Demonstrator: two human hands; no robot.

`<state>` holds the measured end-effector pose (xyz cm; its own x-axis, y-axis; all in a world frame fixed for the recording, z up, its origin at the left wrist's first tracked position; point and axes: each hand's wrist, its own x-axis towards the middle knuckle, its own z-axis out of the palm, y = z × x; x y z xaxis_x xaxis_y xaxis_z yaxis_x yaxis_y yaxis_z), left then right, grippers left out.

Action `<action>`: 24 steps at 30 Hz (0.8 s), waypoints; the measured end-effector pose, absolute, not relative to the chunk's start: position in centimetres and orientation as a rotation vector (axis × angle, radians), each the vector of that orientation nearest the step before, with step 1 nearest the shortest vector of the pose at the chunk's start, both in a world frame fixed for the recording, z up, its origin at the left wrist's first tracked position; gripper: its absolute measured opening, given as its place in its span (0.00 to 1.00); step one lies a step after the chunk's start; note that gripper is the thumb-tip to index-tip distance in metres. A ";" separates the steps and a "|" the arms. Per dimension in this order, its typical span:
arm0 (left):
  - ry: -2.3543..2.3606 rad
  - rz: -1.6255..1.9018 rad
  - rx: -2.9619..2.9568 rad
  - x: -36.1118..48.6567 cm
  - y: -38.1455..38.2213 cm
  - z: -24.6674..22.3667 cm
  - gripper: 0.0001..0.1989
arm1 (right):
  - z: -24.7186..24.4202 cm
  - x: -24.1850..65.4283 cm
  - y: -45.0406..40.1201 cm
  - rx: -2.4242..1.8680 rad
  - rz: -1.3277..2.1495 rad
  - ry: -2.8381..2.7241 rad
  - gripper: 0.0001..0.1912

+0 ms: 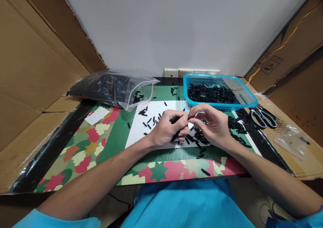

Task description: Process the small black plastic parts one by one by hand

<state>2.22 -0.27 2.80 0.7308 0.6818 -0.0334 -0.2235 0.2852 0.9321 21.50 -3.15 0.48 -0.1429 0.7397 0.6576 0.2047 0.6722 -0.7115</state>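
My left hand [171, 127] is closed around several small black oblong pieces [174, 119], some showing between thumb and fingers. Against its fingertips, my right hand [210, 123] makes a pinch; what sits in that pinch is too small and hidden to make out. Both hands hover over a white sheet [135, 134], on which more black pieces [199, 135] lie in a loose pile beneath and beside the right hand. Others are scattered to the left of the left hand.
A blue plastic basket [252, 102] of black pieces stands at the back right. Back left lies a clear zip bag [108, 86] filled with dark pieces. Scissors [262, 117] and a small plastic bag [290, 140] are at the right. Cardboard walls [30, 53] flank the table.
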 end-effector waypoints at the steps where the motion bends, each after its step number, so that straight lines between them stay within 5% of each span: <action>1: 0.469 0.647 1.117 2.2 -0.3 2.8 0.27 | 0.5 21.5 -3.2 -0.770 0.577 -1.677 0.04; 24: 0.366 0.695 1.228 2.0 -0.4 2.1 0.21 | 1.2 21.8 -3.4 -0.689 0.578 -1.680 0.08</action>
<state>2.02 -0.38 2.10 0.7427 0.6611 0.1067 -0.2857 0.1687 0.9434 21.76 -3.36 1.18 -0.1543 0.7101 0.6870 0.1372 0.7040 -0.6968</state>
